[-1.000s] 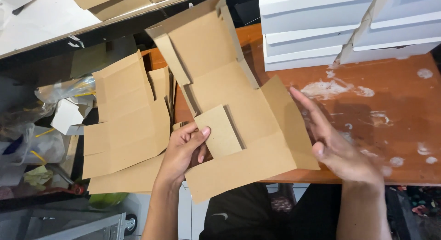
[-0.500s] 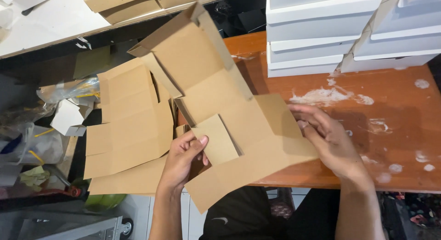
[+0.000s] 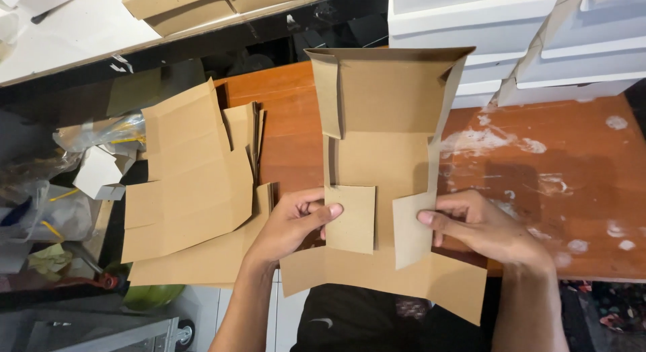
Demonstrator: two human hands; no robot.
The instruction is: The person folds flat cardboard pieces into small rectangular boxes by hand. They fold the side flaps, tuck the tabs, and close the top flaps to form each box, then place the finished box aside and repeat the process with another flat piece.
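Flat brown die-cut cardboard box blank [image 3: 383,157] lies on the reddish wooden tabletop [image 3: 565,190], near edge overhanging. Left hand [image 3: 293,224] pinches its left side flap inward; right hand [image 3: 484,227] pinches the right flap, likely creasing both. Left of the blank: stacked brown blanks [image 3: 188,190]. Behind: white boxes [image 3: 471,29].

A flat brown cardboard box blank [image 3: 380,163] lies partly folded on a reddish-brown wooden table, its length running from the near edge toward the far side. The far end is already raised into a shallow tray shape with upright side walls. Two small square flaps near the middle are folded inward, left and right. The near panel overhangs the table's near edge, its corners spreading outward.
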